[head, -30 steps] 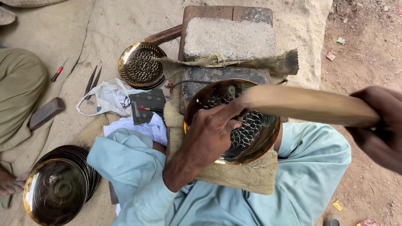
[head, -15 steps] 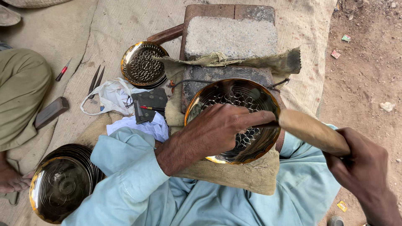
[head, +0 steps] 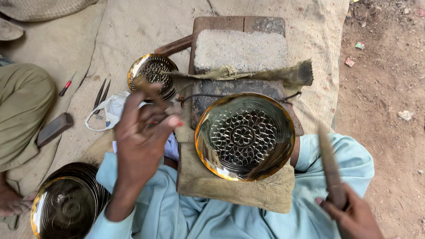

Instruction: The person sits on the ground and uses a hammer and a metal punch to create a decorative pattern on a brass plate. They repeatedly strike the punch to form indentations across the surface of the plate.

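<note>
Now lifted above the lap: left hand [head: 144, 132], fingers pinching a small tool (blurred, kind unclear). Right hand [head: 349, 217] gripping a wooden mallet [head: 328, 166], raised clear. Brass bowl [head: 245, 136] resting free on padded cloth [head: 234, 190] against the stone block [head: 241, 51], likely for steadiness.

I see a second patterned brass bowl [head: 152, 75] beyond, stacked brass plates [head: 66, 204] lower left, grey stone block [head: 240, 50], small red-handled tool [head: 67, 85], white cloth [head: 108, 110], woven mat [head: 133, 26].

Brass bowl [head: 245, 136] between raised hands
</note>
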